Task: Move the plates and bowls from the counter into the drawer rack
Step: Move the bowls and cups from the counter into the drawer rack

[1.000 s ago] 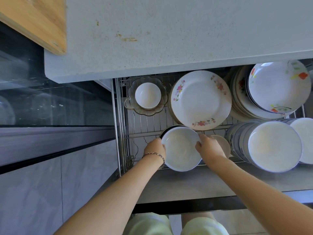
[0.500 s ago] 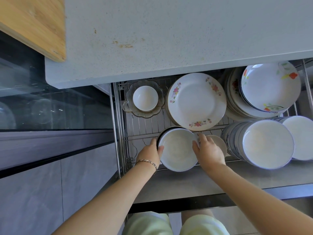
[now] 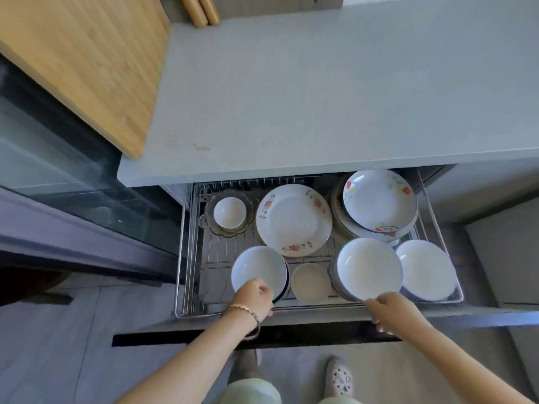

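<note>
Grey counter (image 3: 320, 97) above, drawer rack (image 3: 183, 258) open below: left hand (image 3: 253, 298) curls round the near rim of a white bowl (image 3: 258, 268) at the rack's front left. Right hand (image 3: 392, 313) is at the rim of a white stack (image 3: 369, 268), can't tell if it's pinching. Counted: two flowered plates (image 3: 293, 220), two small bowls (image 3: 310, 282).

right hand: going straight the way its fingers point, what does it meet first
The near rim of the stack of white plates, right at the right hand's fingers; whether they touch is unclear.

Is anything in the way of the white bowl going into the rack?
Nothing visible is. The left hand holds the white bowl at the front-left wires of the drawer rack; the beige bowl sits beside it.
</note>
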`<action>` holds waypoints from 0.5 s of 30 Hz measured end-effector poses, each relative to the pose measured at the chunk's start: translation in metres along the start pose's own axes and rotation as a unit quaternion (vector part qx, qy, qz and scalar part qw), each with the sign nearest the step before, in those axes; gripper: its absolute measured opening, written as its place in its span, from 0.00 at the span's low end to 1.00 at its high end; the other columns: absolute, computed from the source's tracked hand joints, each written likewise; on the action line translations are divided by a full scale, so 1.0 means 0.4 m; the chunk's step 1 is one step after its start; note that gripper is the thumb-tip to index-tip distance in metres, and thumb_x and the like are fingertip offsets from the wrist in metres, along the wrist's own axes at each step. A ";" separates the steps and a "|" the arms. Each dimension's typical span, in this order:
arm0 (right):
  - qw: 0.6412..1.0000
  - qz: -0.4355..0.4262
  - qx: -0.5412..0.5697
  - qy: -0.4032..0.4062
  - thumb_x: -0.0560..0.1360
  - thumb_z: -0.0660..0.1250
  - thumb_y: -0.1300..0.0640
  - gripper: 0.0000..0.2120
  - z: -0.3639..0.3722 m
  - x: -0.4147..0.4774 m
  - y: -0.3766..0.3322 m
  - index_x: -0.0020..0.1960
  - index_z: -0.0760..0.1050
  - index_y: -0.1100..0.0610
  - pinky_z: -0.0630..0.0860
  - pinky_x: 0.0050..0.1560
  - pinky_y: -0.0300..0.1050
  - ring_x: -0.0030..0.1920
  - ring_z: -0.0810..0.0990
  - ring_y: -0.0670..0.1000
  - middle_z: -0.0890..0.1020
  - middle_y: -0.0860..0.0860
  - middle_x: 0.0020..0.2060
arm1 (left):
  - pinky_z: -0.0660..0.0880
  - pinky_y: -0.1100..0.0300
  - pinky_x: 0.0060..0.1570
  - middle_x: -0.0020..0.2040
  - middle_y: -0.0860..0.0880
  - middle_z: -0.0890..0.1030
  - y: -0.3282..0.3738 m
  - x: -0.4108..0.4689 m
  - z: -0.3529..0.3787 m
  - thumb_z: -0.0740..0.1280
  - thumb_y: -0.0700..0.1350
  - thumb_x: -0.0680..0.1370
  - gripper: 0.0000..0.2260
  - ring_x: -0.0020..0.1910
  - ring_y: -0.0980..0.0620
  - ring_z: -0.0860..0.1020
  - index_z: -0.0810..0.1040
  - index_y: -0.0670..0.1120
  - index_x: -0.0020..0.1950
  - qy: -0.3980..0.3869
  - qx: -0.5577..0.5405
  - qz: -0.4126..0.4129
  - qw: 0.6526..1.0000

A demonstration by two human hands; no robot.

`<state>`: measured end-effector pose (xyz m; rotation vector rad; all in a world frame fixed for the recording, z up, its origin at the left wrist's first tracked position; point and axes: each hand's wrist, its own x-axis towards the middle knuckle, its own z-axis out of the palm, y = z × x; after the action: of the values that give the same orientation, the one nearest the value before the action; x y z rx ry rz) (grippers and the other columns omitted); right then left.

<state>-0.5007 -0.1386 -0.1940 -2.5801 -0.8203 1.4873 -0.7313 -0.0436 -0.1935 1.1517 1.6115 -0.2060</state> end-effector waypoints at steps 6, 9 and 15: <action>0.996 0.053 0.069 0.004 0.76 0.63 0.53 0.21 -0.086 -0.023 0.177 0.27 0.70 0.60 0.69 0.31 0.41 0.21 0.71 0.52 0.74 0.52 0.19 | 0.68 0.63 0.30 0.32 0.45 0.75 0.007 -0.151 0.191 0.58 0.46 0.80 0.14 0.29 0.50 0.74 0.72 0.40 0.39 -0.019 -0.251 -0.175 0.952; 0.991 0.085 0.106 0.013 0.77 0.63 0.49 0.20 -0.123 -0.030 0.227 0.33 0.71 0.63 0.69 0.27 0.38 0.24 0.74 0.53 0.77 0.56 0.28 | 0.74 0.56 0.28 0.37 0.41 0.76 -0.010 -0.164 0.246 0.59 0.52 0.80 0.15 0.32 0.48 0.76 0.70 0.38 0.53 0.000 -0.325 -0.221 0.920; 0.963 0.133 0.235 0.015 0.77 0.60 0.56 0.16 -0.141 0.002 0.264 0.34 0.70 0.62 0.67 0.26 0.38 0.25 0.72 0.53 0.78 0.58 0.29 | 0.79 0.51 0.34 0.35 0.38 0.74 -0.022 -0.103 0.301 0.59 0.44 0.81 0.19 0.32 0.46 0.74 0.67 0.30 0.65 0.094 -0.537 -0.226 0.808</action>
<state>-0.4100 -0.2169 -0.1961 -2.3982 -0.0902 1.4757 -0.6618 -0.1492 -0.2105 -0.1037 1.7400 0.5001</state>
